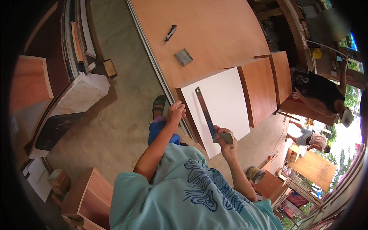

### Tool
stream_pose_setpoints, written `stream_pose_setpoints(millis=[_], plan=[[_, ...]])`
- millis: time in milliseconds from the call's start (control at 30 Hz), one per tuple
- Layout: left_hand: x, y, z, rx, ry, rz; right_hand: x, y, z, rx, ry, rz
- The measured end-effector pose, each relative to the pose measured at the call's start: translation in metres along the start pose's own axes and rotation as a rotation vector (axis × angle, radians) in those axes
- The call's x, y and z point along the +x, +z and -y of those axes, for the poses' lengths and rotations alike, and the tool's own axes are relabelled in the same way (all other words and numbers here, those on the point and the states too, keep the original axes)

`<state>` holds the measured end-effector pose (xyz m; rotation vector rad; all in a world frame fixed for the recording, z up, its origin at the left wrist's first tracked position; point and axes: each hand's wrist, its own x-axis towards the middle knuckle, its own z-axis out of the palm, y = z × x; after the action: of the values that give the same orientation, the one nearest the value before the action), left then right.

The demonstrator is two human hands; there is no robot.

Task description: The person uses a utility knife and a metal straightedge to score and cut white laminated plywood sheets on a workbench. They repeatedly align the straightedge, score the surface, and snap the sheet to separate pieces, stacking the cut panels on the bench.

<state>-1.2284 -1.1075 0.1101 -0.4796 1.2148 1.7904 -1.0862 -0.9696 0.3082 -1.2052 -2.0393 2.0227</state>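
My right hand (226, 147) grips a grey block-shaped piece (228, 137) at the lower end of a long dark metal straightedge (206, 115), which has a hole at its far end. The straightedge lies over a white panel (230, 92) with a brown left edge. My left hand (175, 113) is at that left edge, fingers loosely bent and apart, holding nothing visible. Beyond the panel, a utility knife (170, 34) and a grey scraper or pad (183, 56) rest on a large plywood sheet (214, 30).
Wooden boxes (260, 96) line the right of the panel. A person in black (316, 92) stands beyond them; another (318, 142) works farther right by a board (314, 168). A can (255, 176) stands on the floor. Cabinets (76, 103) are at left.
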Motion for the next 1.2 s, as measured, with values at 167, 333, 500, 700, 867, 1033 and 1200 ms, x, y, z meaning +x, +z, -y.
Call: stream_pose_setpoints(millis=[167, 333, 500, 700, 867, 1033, 1200], plan=[[0.048, 0.004, -0.008, -0.039, 0.043, -0.206, 0.034, 0.014, 0.014, -0.06, -0.013, -0.109], [0.068, 0.016, -0.009, -0.083, 0.03, -0.248, 0.05, 0.032, 0.027, -0.215, 0.027, -0.075], [0.075, 0.01, -0.011, -0.099, -0.033, -0.241, 0.071, 0.05, 0.029, -0.378, 0.015, 0.016], [0.075, -0.001, -0.03, -0.178, -0.141, -0.172, 0.101, 0.07, 0.024, -0.484, -0.052, 0.115], [0.07, 0.004, -0.037, -0.131, -0.1, -0.142, 0.104, 0.072, 0.026, -0.509, -0.074, 0.09], [0.085, 0.007, -0.038, 0.339, 0.124, -0.25, 0.096, 0.064, 0.036, -0.446, -0.002, 0.025], [0.077, 0.021, -0.046, 0.661, 0.256, -0.359, 0.079, 0.051, 0.027, -0.394, -0.009, -0.082]])
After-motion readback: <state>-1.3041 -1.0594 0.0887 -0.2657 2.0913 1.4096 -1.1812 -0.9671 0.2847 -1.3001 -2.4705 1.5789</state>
